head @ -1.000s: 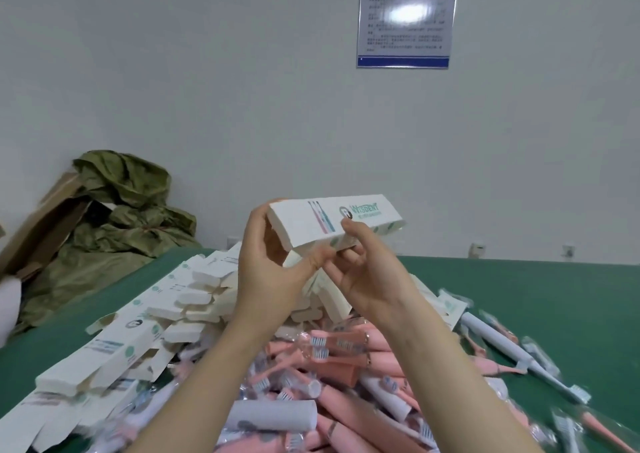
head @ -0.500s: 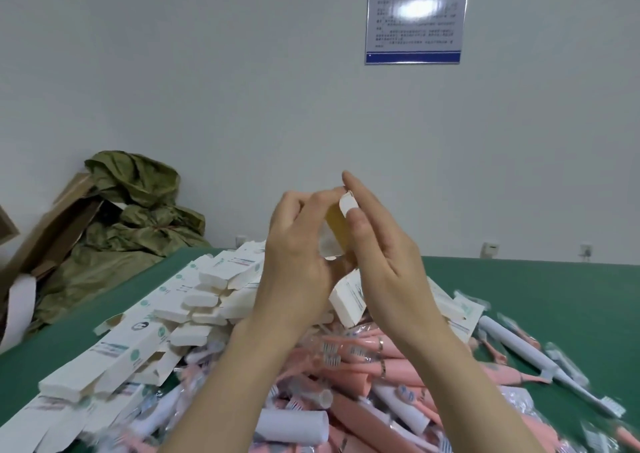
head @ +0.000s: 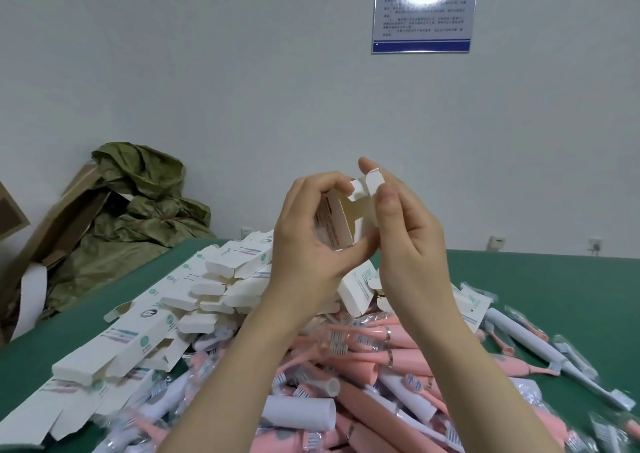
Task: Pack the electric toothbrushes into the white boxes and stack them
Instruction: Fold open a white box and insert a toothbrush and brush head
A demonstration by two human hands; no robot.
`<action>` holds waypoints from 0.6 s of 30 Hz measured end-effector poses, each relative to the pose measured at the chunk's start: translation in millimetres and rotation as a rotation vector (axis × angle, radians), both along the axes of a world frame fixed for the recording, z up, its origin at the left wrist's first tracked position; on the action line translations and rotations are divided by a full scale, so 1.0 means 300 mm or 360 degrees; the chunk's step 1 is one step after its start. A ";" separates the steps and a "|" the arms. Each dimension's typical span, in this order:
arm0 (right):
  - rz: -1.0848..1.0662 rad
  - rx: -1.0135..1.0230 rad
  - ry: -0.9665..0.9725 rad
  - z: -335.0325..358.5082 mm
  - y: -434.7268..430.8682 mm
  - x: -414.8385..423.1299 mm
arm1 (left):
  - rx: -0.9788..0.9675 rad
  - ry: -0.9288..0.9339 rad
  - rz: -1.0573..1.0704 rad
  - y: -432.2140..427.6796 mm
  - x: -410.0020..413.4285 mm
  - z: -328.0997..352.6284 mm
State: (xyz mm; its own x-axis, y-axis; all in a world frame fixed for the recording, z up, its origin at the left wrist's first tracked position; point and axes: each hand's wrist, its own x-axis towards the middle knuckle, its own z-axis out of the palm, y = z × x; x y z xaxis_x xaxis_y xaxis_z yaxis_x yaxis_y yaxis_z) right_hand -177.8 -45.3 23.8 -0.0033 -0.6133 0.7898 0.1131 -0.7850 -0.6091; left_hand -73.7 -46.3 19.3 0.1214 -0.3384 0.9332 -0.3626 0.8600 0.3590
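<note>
While your left hand [head: 304, 244] curled round the white box [head: 341, 222], holding it end-on in the air, your right hand [head: 410, 244] pinched the raised end flap [head: 374, 183] between thumb and forefinger. Both hands were thus closed on the same carton, and its mouth stood open toward you. Whether anything lay inside, the view did not show. To do this step well, I judge you needed the side tabs [head: 356, 189] folded clear and the walls squeezed only lightly, so that the mouth was square enough to take a brush. Below your wrists lay the pink and white toothbrushes [head: 412, 355], with the other boxes [head: 194, 296] piled to their left on the green table [head: 554, 296].
</note>
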 end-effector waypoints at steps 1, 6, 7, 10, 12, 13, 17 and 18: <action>-0.0046 -0.0013 -0.0012 -0.002 0.000 0.002 | 0.0012 -0.0041 0.0019 0.002 -0.001 0.003; -0.0233 0.0013 -0.0096 -0.010 -0.008 0.003 | 0.0191 -0.0287 0.0017 0.005 0.013 0.002; -0.0270 -0.0005 -0.0038 -0.014 -0.008 0.005 | 0.0208 -0.0255 -0.0010 0.005 0.016 0.002; -0.0453 -0.0182 0.0162 -0.023 -0.002 0.018 | 0.0162 -0.0101 -0.0031 0.012 0.009 0.005; -0.0672 -0.0360 0.0246 -0.024 0.001 0.025 | 0.0151 -0.0034 -0.0024 0.014 -0.004 0.005; -0.0734 -0.0405 0.0255 -0.024 -0.002 0.025 | 0.0166 -0.0011 -0.0020 0.014 -0.009 0.004; -0.0666 -0.0288 0.0221 -0.029 -0.018 0.011 | 0.0168 -0.0111 0.0121 0.003 -0.013 -0.011; -0.0659 -0.0272 0.0235 -0.030 -0.020 0.010 | 0.0155 -0.0132 0.0166 0.001 -0.015 -0.013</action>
